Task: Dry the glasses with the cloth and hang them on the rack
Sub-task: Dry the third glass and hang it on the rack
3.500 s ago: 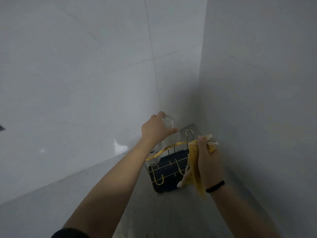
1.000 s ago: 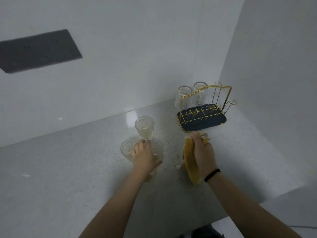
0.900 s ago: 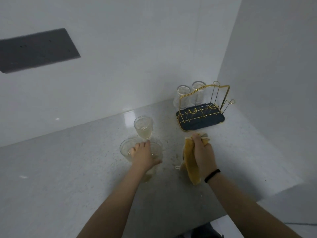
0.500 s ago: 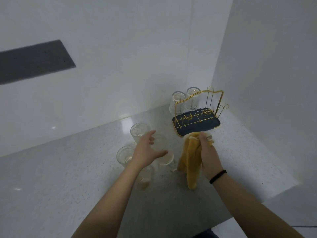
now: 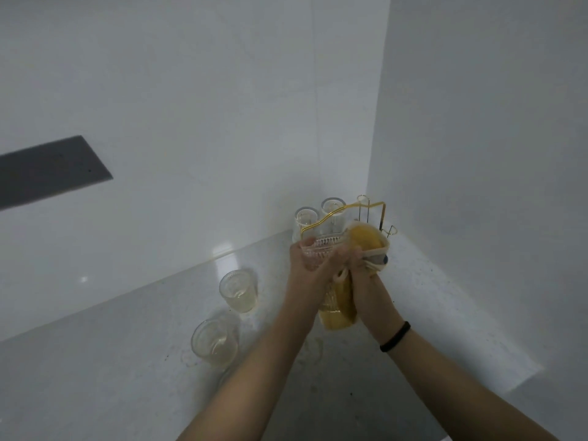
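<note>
The left hand (image 5: 307,265) curls its fingers round a ribbed glass (image 5: 319,254), lifted above the counter (image 5: 127,361) in front of the rack (image 5: 375,211). The right hand (image 5: 366,275) clenches the yellow cloth (image 5: 366,241), bunched against the glass rim and trailing below. A black band (image 5: 395,337) circles that wrist. No writing is readable. Two glasses (image 5: 333,214) hang upturned on the gold wire rack; two more glasses (image 5: 238,291) stand upright on the counter, wet inside.
</note>
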`<state>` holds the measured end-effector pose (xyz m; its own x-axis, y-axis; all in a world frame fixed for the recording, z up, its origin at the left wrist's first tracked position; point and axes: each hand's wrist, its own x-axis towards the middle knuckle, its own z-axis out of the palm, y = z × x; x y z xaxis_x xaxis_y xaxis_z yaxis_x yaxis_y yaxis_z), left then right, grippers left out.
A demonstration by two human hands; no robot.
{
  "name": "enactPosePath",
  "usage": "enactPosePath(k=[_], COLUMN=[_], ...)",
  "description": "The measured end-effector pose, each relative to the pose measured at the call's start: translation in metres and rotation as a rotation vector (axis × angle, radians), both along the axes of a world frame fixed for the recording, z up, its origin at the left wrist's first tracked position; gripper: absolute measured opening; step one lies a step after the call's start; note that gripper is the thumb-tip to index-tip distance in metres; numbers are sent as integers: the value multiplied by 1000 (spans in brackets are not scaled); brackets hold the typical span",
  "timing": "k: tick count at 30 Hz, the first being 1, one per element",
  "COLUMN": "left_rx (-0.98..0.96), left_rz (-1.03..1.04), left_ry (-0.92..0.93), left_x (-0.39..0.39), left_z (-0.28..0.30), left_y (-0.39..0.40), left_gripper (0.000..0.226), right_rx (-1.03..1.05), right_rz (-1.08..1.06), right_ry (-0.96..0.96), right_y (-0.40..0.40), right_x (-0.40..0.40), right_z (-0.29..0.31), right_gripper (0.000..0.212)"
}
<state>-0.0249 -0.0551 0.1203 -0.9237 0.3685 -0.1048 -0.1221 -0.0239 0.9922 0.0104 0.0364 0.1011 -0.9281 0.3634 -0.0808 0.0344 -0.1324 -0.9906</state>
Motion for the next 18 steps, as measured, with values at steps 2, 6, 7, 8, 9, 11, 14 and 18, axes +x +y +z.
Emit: enactPosePath(k=[2,6,7,8,9,11,14,18], left_rx=[26,113,118,121,120,114,122,99], left_rz=[-11,-30,-17,1,23,53,64,40], left_ry=[-20,-6,-11,-17,-15,12,-47,-118], left_x=[-2,-6,-8,-10,-12,-16,-16,-15], left_z=[-3,0,0,0,1,3,5,2], left_y=[6,18,20,20,21,20,23,28], left_gripper=[71,30,32,38,47,56,65,58], right_rx=[-58,-372,-321,-203,-52,133,28,-288], right_rz=[9,30,26,33,7,-14,52,109], right_ry=[23,-75,-85,-66,-45,27,32,-90], right_y=[9,31,30,25,19,8,18,41], right_x=[-5,-20,-21,-19,-17,-11,-16,-34], right_z=[1,13,11,9,6,-2,10,30], right_gripper=[51,64,59,51,44,50,61,53])
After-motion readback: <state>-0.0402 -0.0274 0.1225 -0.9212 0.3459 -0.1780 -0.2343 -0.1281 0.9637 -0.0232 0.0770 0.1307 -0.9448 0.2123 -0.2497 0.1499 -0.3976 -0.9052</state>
